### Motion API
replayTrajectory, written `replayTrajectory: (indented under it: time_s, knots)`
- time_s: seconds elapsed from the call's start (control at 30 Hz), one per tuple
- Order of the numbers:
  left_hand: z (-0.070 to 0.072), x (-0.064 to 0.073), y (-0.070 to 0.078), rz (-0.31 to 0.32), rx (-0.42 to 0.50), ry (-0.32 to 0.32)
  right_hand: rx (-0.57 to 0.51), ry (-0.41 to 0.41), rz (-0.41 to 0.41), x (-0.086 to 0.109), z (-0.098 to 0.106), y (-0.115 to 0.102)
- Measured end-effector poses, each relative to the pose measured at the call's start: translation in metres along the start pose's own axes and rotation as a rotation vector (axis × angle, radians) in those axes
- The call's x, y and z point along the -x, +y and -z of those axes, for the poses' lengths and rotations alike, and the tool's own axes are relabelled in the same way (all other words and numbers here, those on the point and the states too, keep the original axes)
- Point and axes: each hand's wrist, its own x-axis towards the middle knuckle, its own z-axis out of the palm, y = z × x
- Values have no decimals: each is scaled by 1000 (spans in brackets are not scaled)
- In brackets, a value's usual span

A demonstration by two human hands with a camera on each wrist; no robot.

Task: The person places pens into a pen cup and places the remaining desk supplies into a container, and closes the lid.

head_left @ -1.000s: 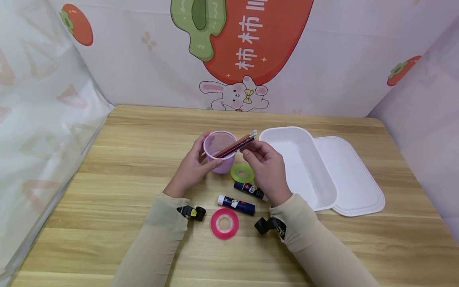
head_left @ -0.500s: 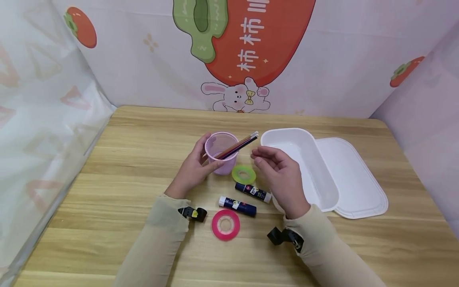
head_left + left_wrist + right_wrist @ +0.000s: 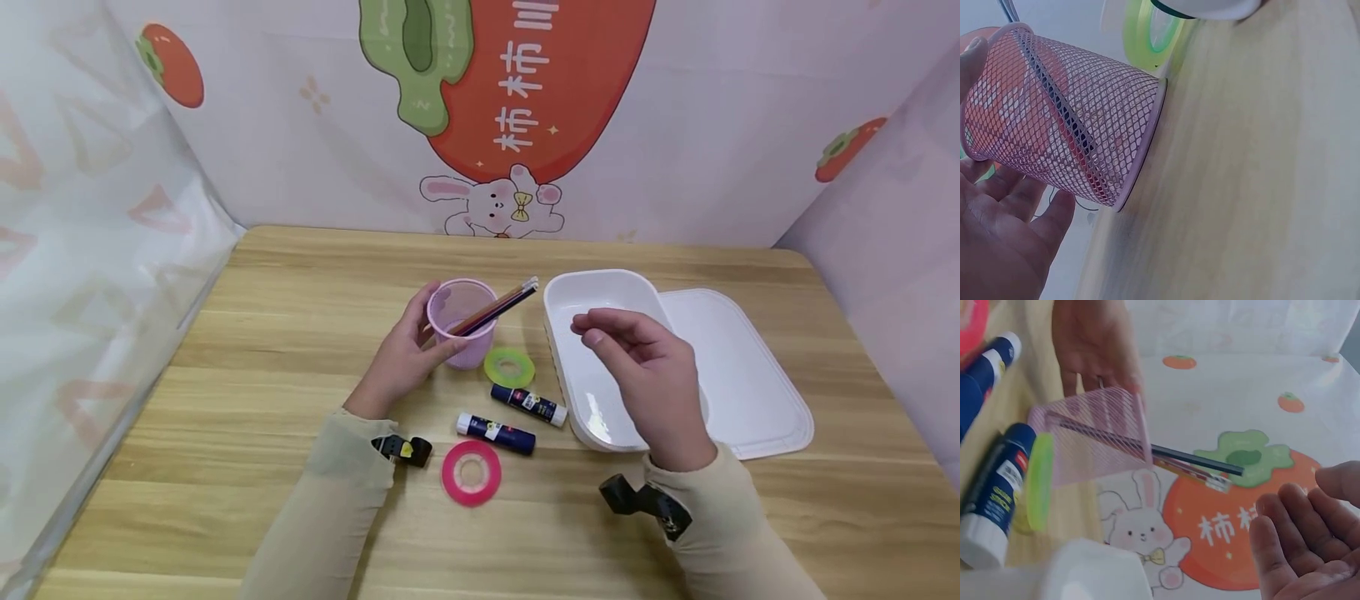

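Observation:
A pink mesh pen holder (image 3: 467,350) stands on the table, with several pencils (image 3: 504,307) leaning over its right rim. My left hand (image 3: 401,358) grips it from the left, thumb over the near rim and fingers around the far side. In the left wrist view the pencils (image 3: 1060,100) show through the mesh. My right hand (image 3: 648,367) hangs over the white plastic box (image 3: 558,350), fingers loosely bent and holding nothing. The right wrist view shows its bare palm (image 3: 1316,562).
A green tape roll (image 3: 509,367) lies beside the pen holder. Nearer are two dark blue glue sticks (image 3: 528,404) and a pink tape roll (image 3: 471,473). A white lid (image 3: 750,375) lies partly under the box's right side. A printed cloth (image 3: 300,125) hangs behind the table.
My right hand has let go of the pencils and moved right, away from the pen holder to above the white box. My left hand has kept its hold.

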Motion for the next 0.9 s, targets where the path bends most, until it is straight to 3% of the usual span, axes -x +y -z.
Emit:
replayTrajectory:
  time_s: [0.37, 0.63, 0.9]
  knots:
    - [-2, 0, 1, -15, -9, 8, -34, -4, 27, -1, 22, 3]
    - [0, -2, 2, -18, -21, -3, -60, 50, 16, -11, 44, 12]
    - [-1, -2, -2, -6, -22, -20, -153, -5, 49, -18, 75, 28]
